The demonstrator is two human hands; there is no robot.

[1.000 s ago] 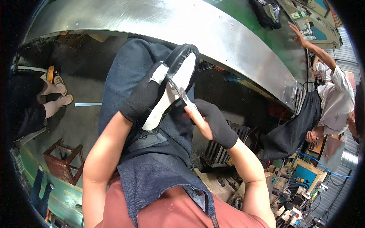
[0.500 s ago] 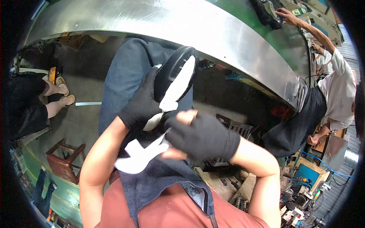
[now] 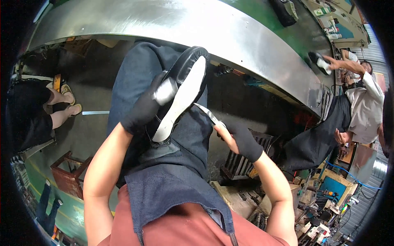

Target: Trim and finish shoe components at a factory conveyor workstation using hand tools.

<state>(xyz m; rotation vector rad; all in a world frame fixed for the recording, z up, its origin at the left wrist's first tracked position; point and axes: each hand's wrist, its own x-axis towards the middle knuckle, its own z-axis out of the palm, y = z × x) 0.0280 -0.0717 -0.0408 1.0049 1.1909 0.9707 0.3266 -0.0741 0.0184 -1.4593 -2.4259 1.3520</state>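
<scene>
My left hand (image 3: 143,104), in a black glove, is closed round a black leather shoe (image 3: 184,67) propped sole-up against my thighs. Its long white bottom (image 3: 180,100) faces me, toe pointing away toward the bench. At the fingers of that hand shows a small blurred whitish thing (image 3: 165,91); I cannot make out what it is. My right hand (image 3: 238,139), gloved in black with some bare fingers, grips a slim curved metal tool (image 3: 209,115). The tool's pointed tip is close to the shoe's right edge; contact is unclear.
A curved steel bench edge (image 3: 164,18) runs beyond my knees. At right, another person (image 3: 363,102) holds a black shoe (image 3: 319,62) over the bench. Another dark shoe (image 3: 285,12) lies farther back. A wooden stool (image 3: 72,172) stands left, and a metal rack (image 3: 244,160) sits low at right.
The loose white sheet by my right hand is gone from view. That hand has moved right and now shows the curved tool. The shoe's white bottom is more exposed. The other person has lifted a shoe.
</scene>
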